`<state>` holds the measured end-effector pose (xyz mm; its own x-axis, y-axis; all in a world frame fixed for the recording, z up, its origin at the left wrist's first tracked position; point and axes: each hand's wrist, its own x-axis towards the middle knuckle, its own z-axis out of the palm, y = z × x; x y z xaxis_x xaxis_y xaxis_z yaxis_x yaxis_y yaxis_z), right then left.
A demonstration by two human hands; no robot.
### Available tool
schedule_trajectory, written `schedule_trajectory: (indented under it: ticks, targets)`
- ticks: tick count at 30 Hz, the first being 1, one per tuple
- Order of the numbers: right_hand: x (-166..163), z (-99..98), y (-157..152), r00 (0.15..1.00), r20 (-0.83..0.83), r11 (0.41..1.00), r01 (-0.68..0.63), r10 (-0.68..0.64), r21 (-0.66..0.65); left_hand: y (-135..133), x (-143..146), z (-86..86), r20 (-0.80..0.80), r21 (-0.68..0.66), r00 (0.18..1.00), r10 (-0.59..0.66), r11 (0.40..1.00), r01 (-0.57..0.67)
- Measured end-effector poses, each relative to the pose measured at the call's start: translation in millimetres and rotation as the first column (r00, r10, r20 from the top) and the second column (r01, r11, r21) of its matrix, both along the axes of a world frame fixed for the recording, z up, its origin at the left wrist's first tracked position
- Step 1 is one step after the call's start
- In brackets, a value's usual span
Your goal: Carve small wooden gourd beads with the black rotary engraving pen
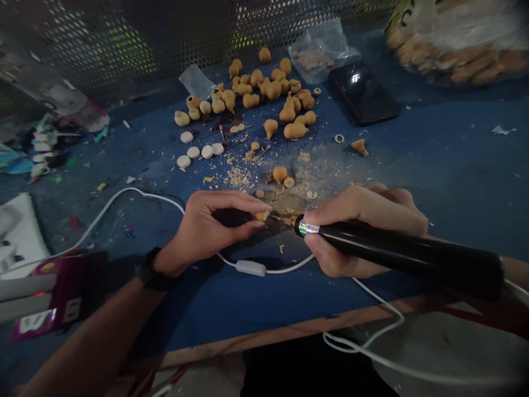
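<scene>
The left hand point(215, 226) pinches a tiny bottle gourd point(262, 216) between thumb and fingertips, while the right hand point(363, 231) wraps closed around a black rotary engraver point(400, 253), its bit point(275, 218) meeting the gourd. A white cord point(248, 268) runs just beneath both hands — on the blue workbench point(433, 165), more gourds point(264, 88) and pale discs point(194, 153) lie far off, among wood shavings point(237, 176).
</scene>
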<state>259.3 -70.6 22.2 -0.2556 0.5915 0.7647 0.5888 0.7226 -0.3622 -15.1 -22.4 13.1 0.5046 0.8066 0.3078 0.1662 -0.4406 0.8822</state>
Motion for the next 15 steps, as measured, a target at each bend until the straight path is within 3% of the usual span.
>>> schedule_trajectory:
  ticks: [5,15]
  targets:
    - [2.3,2.7,-2.9,1.0,0.013,0.997,0.008,-0.007,-0.08,0.8,0.4,-0.4,0.03,0.033,0.999,-0.027,0.999,0.026]
    - [3.9,-0.7,-0.9,1.0,-0.016,0.998,-0.022,0.021,-0.056,0.1,-0.9,-2.2,-0.024,-0.004,1.0,0.003,1.0,-0.003]
